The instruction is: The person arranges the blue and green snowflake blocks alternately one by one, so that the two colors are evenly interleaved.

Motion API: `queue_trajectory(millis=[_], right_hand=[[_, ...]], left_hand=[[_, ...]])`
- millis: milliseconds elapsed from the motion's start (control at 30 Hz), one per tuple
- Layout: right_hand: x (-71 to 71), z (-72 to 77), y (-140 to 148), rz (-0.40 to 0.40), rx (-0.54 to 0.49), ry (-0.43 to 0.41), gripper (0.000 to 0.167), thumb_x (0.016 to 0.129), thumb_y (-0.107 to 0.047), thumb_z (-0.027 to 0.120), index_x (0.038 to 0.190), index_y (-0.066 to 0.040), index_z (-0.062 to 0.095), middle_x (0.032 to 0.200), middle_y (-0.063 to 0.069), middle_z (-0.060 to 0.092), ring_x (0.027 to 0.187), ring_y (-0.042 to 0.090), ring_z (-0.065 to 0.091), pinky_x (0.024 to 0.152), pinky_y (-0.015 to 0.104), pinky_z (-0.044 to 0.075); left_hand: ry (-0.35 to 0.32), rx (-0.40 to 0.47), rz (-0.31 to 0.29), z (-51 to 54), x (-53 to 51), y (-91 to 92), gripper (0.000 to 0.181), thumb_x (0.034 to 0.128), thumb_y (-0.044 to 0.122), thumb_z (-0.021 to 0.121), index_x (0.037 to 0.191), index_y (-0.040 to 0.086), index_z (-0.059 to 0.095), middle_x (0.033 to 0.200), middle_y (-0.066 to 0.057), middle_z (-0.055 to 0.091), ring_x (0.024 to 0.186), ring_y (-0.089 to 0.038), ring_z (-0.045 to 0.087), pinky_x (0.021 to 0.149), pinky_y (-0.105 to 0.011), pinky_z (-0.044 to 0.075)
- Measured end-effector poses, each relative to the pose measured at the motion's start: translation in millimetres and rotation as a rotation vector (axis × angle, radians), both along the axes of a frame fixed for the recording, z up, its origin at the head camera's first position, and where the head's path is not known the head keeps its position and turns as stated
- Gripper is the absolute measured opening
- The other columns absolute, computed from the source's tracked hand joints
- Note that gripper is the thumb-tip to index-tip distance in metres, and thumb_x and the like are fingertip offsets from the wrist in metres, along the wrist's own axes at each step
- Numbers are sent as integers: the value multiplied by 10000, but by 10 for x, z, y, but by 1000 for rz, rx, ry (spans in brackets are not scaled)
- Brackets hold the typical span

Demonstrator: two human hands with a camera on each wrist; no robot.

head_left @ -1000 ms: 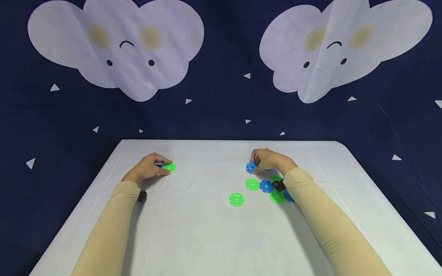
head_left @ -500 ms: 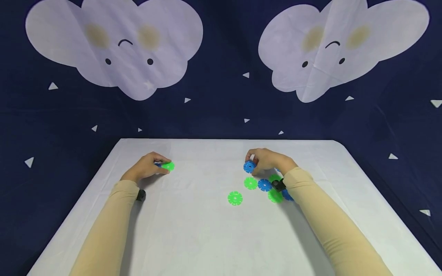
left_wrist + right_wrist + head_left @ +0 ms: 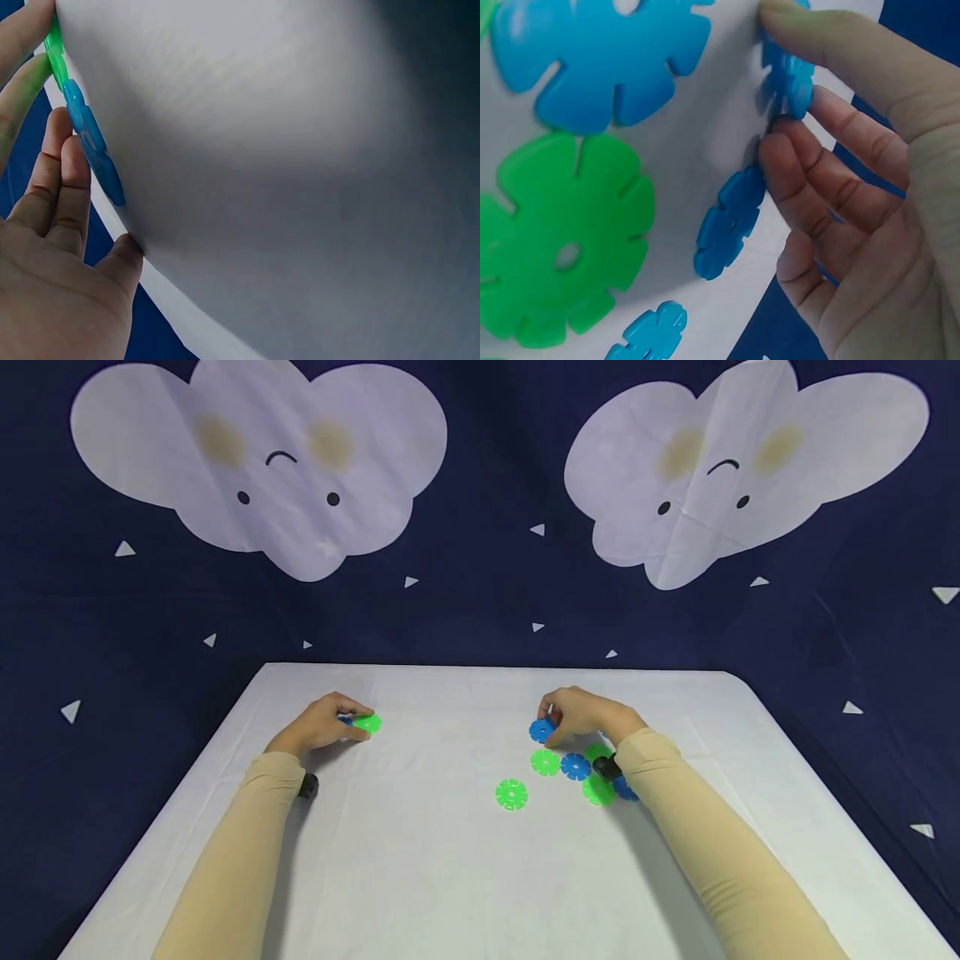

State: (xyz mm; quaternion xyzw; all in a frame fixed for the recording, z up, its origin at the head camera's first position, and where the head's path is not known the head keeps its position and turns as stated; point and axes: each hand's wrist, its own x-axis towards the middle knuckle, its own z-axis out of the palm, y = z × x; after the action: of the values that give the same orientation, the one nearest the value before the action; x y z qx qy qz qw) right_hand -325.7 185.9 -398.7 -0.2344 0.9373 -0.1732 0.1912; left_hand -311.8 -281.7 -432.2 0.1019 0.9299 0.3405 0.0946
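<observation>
At the table's left, the left hand [image 3: 321,725] pinches a green notched disc [image 3: 369,723] between thumb and fingers; a blue disc [image 3: 94,142] adjoins it under the palm in the left wrist view. Toward the right, the right hand [image 3: 581,713] has thumb and fingers round the edge of a blue disc [image 3: 541,730]. In the right wrist view that blue disc [image 3: 791,79] stands tilted by the thumb, and another blue disc [image 3: 731,223] lies by the curled lower fingers.
Nearer the person than the right hand lie green discs [image 3: 512,794] and blue discs [image 3: 576,767], some partly under the right wrist's black camera [image 3: 607,767]. The white table [image 3: 420,860] ends at a dark blue cloth [image 3: 480,610] with clouds.
The right hand and its blue disc have shifted slightly left over the last second. The left hand keeps its hold in the same place.
</observation>
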Motion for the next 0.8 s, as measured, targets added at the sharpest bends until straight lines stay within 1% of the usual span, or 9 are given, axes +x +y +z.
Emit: queue_trajectory(millis=[67, 133, 300, 500, 667, 800], right_hand=[[-2, -8, -7, 3, -1, 6, 424, 841, -240, 918, 1176, -73, 719, 1042, 74, 717, 961, 191, 625, 927, 376, 553], [-6, -7, -23, -11, -7, 8, 424, 835, -249, 924, 1163, -71, 722, 1038, 72, 718, 954, 189, 623, 915, 365, 553], [-52, 21, -130, -40, -44, 34, 484, 827, -272, 935, 1196, -55, 709, 1043, 82, 724, 908, 190, 639, 857, 348, 564], [-131, 42, -376, -46, -99, 92, 498, 833, -304, 937, 1197, -56, 706, 1011, 75, 735, 839, 170, 650, 802, 313, 562], [-176, 13, -597, -59, -182, 101, 497, 846, -287, 922, 1222, -48, 702, 986, 73, 727, 818, 169, 645, 780, 304, 550], [-189, -13, -780, -71, -224, 116, 511, 845, -293, 921, 1236, -39, 710, 979, 77, 736, 813, 164, 640, 770, 297, 545]], left_hand=[[0, 0, -1, -9, -2, -6, 507, 894, 195, 880, 1352, 35, 732, 1464, -267, 592, 1393, -481, 529, 1205, -636, 418], [1, -1, -3, -15, -6, -8, 508, 893, 199, 880, 1351, 37, 733, 1457, -264, 602, 1389, -476, 533, 1205, -637, 417], [-1, 4, -3, -18, -7, -9, 505, 901, 196, 872, 1359, 36, 729, 1453, -259, 606, 1391, -469, 533, 1212, -631, 413], [-8, 13, 5, -13, 10, -5, 499, 910, 179, 860, 1366, 30, 723, 1469, -261, 586, 1413, -484, 512, 1227, -629, 398], [-15, 17, 7, -9, 9, -4, 496, 913, 180, 858, 1367, 34, 723, 1472, -259, 587, 1414, -477, 511, 1228, -632, 395], [-14, 14, 9, -25, -13, -9, 495, 908, 180, 863, 1363, 40, 728, 1474, -254, 593, 1420, -474, 510, 1234, -628, 391]])
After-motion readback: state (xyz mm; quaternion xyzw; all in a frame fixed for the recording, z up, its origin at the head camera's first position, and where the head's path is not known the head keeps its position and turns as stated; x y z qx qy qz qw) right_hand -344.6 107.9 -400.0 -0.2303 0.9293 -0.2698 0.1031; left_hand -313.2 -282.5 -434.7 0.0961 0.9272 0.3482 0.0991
